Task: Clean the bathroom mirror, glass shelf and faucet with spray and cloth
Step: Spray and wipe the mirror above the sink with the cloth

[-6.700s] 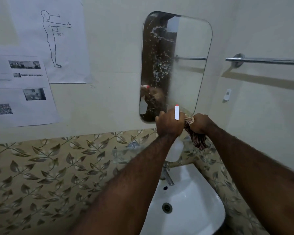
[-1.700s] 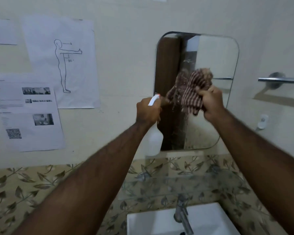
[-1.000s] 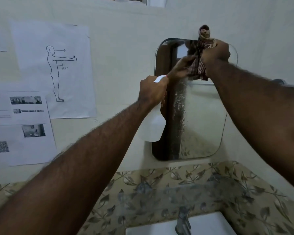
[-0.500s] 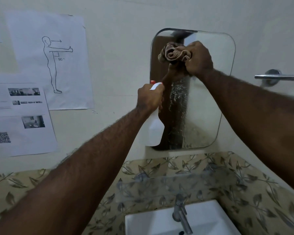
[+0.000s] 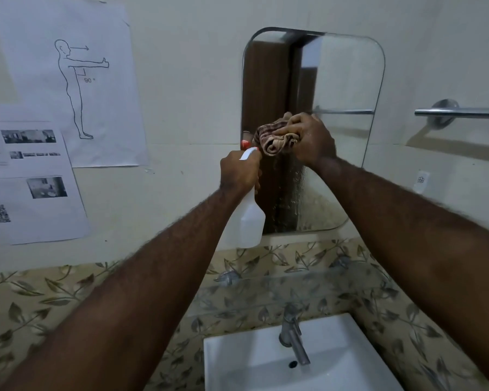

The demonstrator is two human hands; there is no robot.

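- My right hand (image 5: 311,142) holds the bunched striped cloth (image 5: 274,136) tight and presses it on the middle of the mirror (image 5: 345,80).
- My left hand (image 5: 239,172) grips the white spray bottle (image 5: 249,221) by the mirror's left edge. I cannot tell how much liquid is inside.
- The top of the mirror looks clean. The bottom has wet drops, so I think the mirror is about half done.
- The glass shelf (image 5: 308,280) and the faucet (image 5: 292,338) wait below. The sink (image 5: 237,359) looks empty.
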